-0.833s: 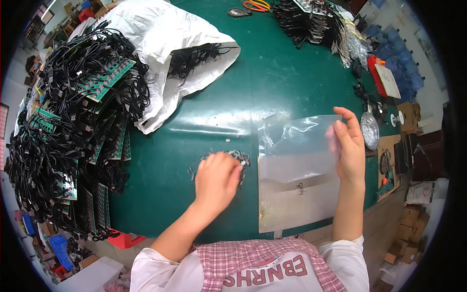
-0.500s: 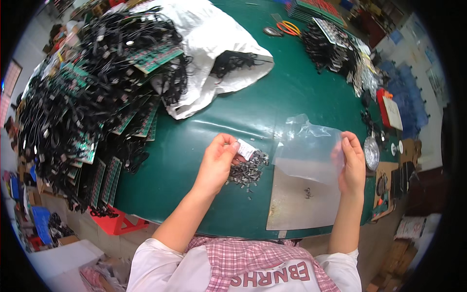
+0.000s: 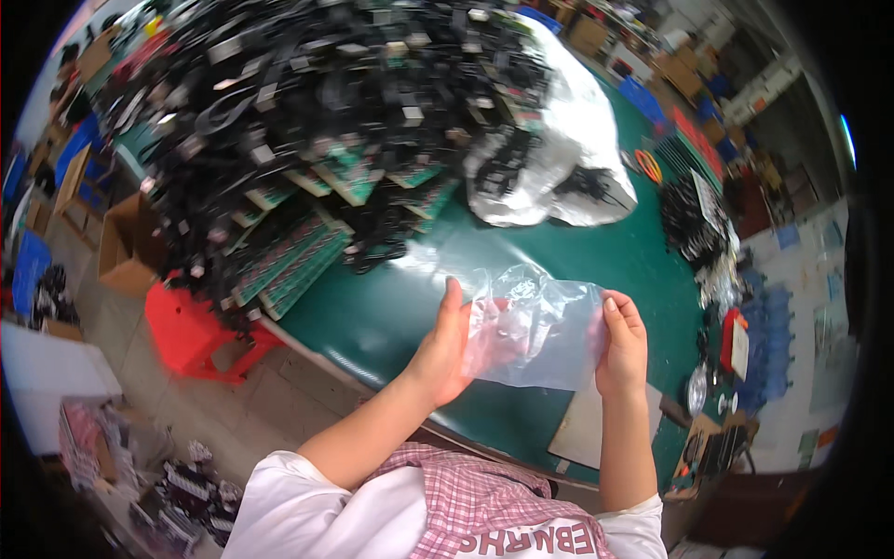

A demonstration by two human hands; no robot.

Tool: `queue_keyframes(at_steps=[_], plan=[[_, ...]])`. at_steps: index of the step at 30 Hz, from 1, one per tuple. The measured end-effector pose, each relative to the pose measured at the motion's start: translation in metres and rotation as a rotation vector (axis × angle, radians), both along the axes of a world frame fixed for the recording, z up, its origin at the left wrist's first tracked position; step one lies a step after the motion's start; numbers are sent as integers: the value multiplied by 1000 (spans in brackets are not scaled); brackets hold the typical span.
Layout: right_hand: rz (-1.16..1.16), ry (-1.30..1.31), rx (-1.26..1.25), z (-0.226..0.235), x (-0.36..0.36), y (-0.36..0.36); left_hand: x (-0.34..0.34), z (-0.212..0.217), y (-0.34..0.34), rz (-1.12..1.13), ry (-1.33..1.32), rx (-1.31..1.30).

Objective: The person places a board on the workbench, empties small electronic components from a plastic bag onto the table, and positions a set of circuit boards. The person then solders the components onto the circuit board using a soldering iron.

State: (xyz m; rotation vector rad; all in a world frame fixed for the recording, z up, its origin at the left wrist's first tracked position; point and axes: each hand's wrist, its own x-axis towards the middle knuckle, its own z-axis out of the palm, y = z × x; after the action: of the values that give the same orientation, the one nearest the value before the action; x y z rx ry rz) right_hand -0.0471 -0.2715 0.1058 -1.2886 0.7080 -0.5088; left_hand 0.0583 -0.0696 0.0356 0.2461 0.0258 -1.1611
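Clear plastic bag [image 3: 538, 340] stretches above a green-topped table [image 3: 498, 424] in front of a worker in a pink checked apron [image 3: 470, 503], held up between two bare hands. The right hand [image 3: 622, 345], at the bag's 3 o'clock, pinches its edge, thumb in front. At 9 o'clock, the left hand [image 3: 447, 349] raises its thumb free of the film while its fingers show through the plastic; from where I stand, I cannot tell whether they grip it. Reading the clock from the bag, a grey board [image 3: 601, 433] lies at 5, a red stool [image 3: 200, 340] stands at 9, a heap of black cables and green circuit boards [image 3: 345, 112] looms at 11, and a white sack [image 3: 582, 121] slumps at 12.
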Motion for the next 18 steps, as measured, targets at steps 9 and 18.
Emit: queue_keyframes(at_steps=[9, 18], plan=[[602, 192, -403, -32, 70, 151, -33, -51, 210, 543, -276, 302], [997, -90, -1441, -94, 118, 227, -67, -153, 339, 1158, 257, 618]])
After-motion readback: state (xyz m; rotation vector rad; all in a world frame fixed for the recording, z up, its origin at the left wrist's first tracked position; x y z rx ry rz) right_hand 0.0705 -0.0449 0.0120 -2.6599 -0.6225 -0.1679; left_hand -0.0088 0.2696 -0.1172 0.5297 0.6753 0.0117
